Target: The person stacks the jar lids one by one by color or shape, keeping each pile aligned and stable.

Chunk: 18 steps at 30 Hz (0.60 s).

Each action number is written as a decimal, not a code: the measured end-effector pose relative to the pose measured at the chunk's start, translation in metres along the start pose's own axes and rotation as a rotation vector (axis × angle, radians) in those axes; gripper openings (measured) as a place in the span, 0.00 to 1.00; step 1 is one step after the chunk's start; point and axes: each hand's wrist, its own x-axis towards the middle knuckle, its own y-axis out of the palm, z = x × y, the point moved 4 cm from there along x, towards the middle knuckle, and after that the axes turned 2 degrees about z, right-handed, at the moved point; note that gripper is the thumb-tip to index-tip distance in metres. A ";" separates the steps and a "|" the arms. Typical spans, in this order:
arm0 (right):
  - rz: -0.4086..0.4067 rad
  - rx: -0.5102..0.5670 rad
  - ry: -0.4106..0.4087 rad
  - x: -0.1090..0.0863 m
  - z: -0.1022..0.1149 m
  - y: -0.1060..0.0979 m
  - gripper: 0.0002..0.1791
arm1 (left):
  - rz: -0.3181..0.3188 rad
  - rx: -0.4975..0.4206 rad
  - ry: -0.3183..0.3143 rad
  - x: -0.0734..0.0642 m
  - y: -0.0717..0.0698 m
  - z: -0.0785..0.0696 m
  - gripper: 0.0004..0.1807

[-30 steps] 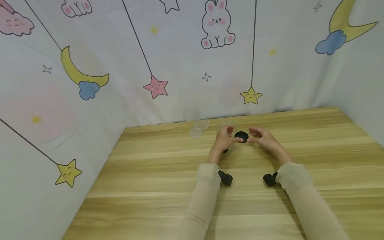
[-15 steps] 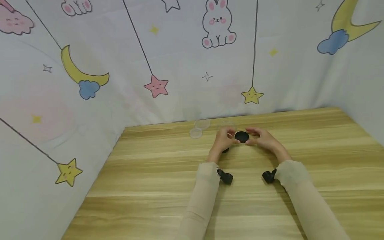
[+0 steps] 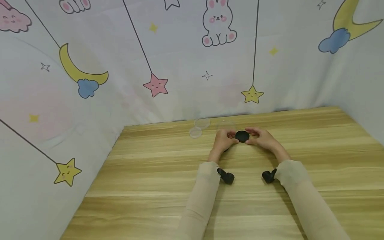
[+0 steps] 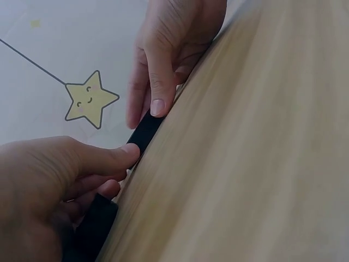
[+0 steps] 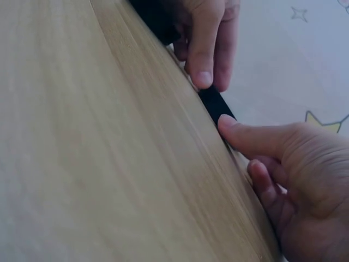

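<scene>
A flat, round black disc (image 3: 242, 136) with a smooth top is held at the far part of the table, between both hands. My left hand (image 3: 223, 140) grips its left edge, the thumb on the near side in the left wrist view. The right hand (image 3: 263, 138) holds the opposite edge, thumb likewise in front. From the side, the disc (image 4: 146, 131) shows a thick, straight rim low against the tabletop. A second black object (image 4: 97, 226) stands close to the left hand, mostly hidden by it in the head view.
Behind the left hand lies a clear round piece (image 3: 227, 125). Two more, a larger clear disc (image 3: 202, 123) and a smaller one (image 3: 195, 132), lie to its left. The wooden table (image 3: 144, 186) meets a printed curtain (image 3: 180, 93) at the back.
Both hands have closed in slightly on the black disc; the right fingers shifted left toward it. The disc has barely moved. The head view has tilted slightly.
</scene>
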 end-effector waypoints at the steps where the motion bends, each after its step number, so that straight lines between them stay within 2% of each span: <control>1: -0.004 0.000 0.002 0.000 0.000 0.000 0.35 | -0.012 0.007 0.026 0.004 0.003 0.005 0.16; 4: -0.021 -0.014 0.005 -0.001 -0.001 0.000 0.34 | -0.014 0.016 0.024 0.005 0.004 0.005 0.15; 7: -0.043 -0.018 0.018 -0.003 -0.003 -0.001 0.34 | -0.010 -0.013 0.025 0.005 0.006 0.005 0.16; 8: -0.048 -0.018 0.021 -0.004 -0.003 -0.001 0.34 | -0.002 -0.022 -0.003 0.001 0.004 -0.001 0.16; 9: -0.051 -0.016 0.025 -0.004 -0.003 -0.001 0.34 | -0.005 -0.025 -0.005 0.001 0.005 -0.001 0.16; 15: -0.028 0.047 0.051 -0.003 -0.001 0.000 0.35 | -0.025 -0.044 -0.011 -0.002 0.001 -0.004 0.16; 18: -0.020 0.086 0.070 0.000 0.001 0.000 0.36 | -0.040 -0.063 0.016 -0.002 -0.004 -0.008 0.16</control>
